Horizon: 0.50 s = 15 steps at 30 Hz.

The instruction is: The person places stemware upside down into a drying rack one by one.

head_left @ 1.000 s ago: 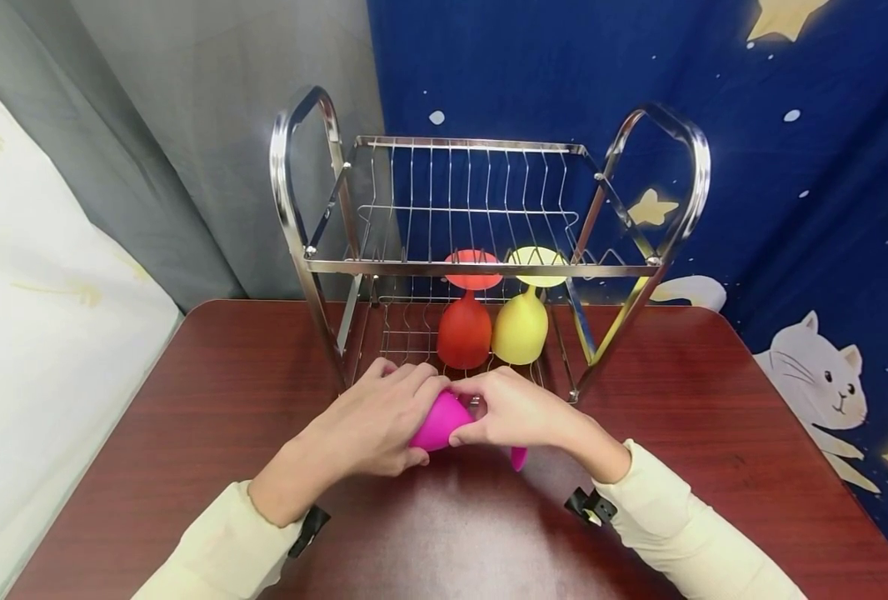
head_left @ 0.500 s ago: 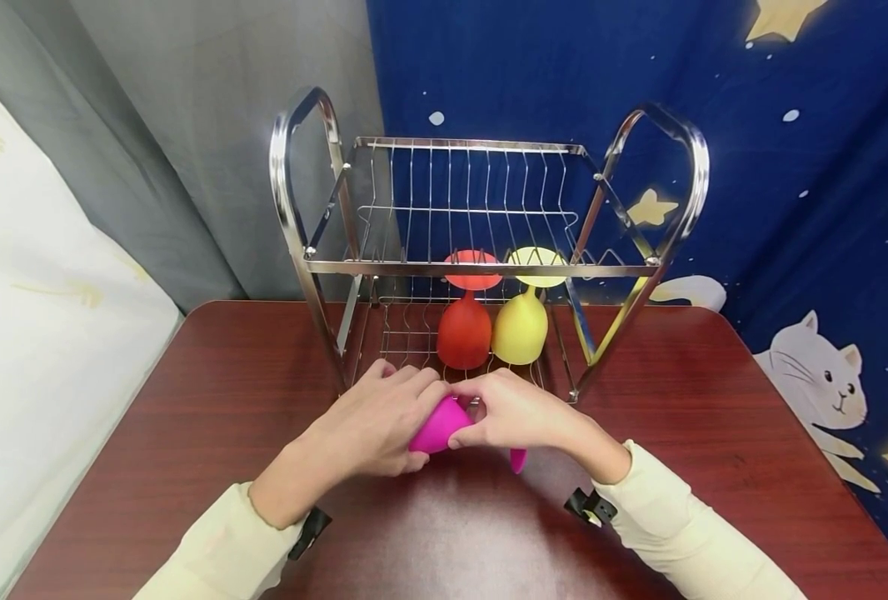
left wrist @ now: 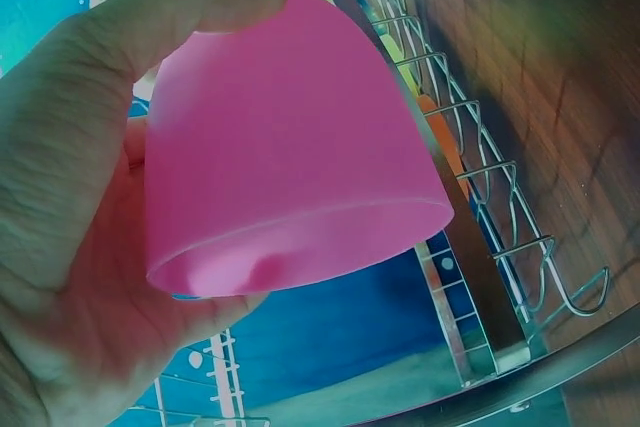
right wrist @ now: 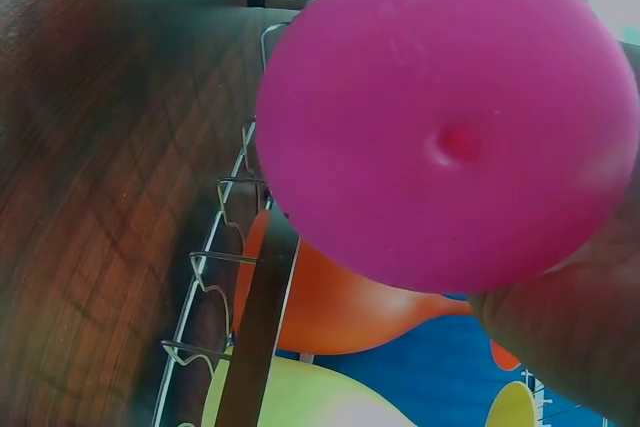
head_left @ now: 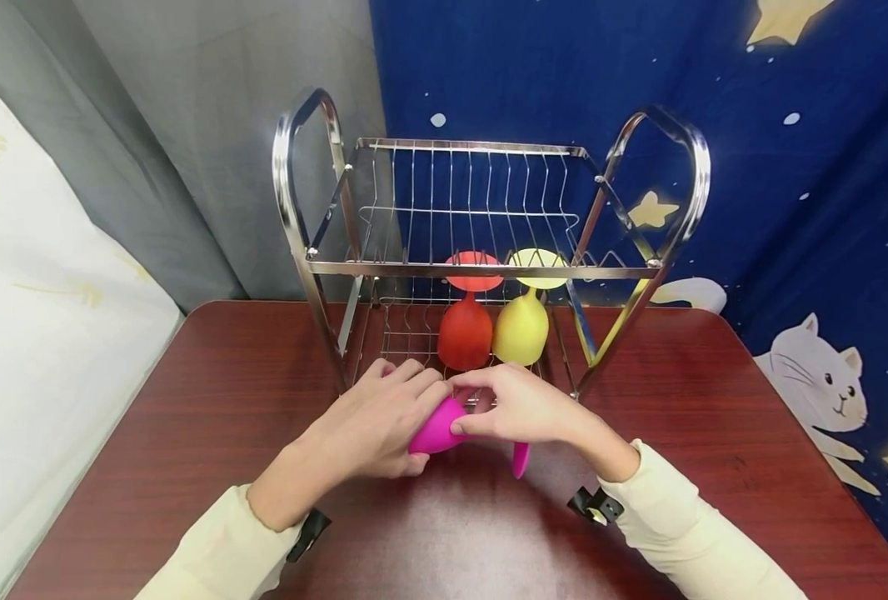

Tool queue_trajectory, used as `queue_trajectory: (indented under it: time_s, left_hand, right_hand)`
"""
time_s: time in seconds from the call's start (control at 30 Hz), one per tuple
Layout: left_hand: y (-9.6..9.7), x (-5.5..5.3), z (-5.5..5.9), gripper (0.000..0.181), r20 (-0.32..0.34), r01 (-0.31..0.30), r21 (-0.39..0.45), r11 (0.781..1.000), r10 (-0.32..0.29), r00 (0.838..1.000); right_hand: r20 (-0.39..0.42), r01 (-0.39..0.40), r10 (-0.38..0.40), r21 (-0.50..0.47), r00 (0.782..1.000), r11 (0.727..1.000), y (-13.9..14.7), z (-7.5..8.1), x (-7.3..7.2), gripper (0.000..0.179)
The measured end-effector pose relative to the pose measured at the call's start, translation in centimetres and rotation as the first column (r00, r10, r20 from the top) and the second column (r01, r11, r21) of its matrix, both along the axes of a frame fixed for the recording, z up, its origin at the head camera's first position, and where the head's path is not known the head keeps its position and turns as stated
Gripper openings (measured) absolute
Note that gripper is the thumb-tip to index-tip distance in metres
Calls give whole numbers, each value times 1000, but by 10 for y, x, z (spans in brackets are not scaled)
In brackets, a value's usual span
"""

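A pink wine glass (head_left: 435, 427) lies sideways between both hands, close in front of the dish rack. My left hand (head_left: 384, 417) grips its bowl, the thumb across it in the left wrist view, where the open rim faces the camera. With thumb and fingers my right hand (head_left: 522, 404) holds it at the stem end of the bowl. The round pink foot (right wrist: 400, 147) fills much of the right wrist view and hides the stem. On the lower rack tier a red wine glass (head_left: 465, 333) and a yellow wine glass (head_left: 521, 329) stand upside down, side by side.
The two-tier metal dish rack (head_left: 399, 268) stands at the back of the brown wooden table (head_left: 212, 417), with tall looped handles at both sides. Left of the red glass is bare wire on the lower tier. Curtains hang behind.
The right hand has shifted slightly, its thumb a little higher on the bowl, and the pink foot shows slightly lower and further right. The left hand keeps its grip.
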<state>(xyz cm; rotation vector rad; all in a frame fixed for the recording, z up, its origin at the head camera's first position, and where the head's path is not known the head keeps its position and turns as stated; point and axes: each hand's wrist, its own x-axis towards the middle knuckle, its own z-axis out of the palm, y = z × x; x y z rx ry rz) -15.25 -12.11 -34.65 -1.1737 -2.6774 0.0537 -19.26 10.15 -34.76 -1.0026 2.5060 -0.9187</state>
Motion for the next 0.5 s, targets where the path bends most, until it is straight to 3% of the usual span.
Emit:
queue_trajectory:
  time_s: [0.33,0.43,0.5]
  left_hand:
    - [-1,1,0,73,-20,21,49,999,-20,1000]
    - [-2,1,0,71,-27,26,63,998,-24,999]
    - [-2,1,-1,71,-26,27,79,997,-25,999]
  right_hand:
    - [53,4,1,-94,999,996,7,2,-4,43]
    - [156,14,14,-174,988,985,9,3,-5,39]
    - [255,44,21,-249,967,968,11,5,-5,39]
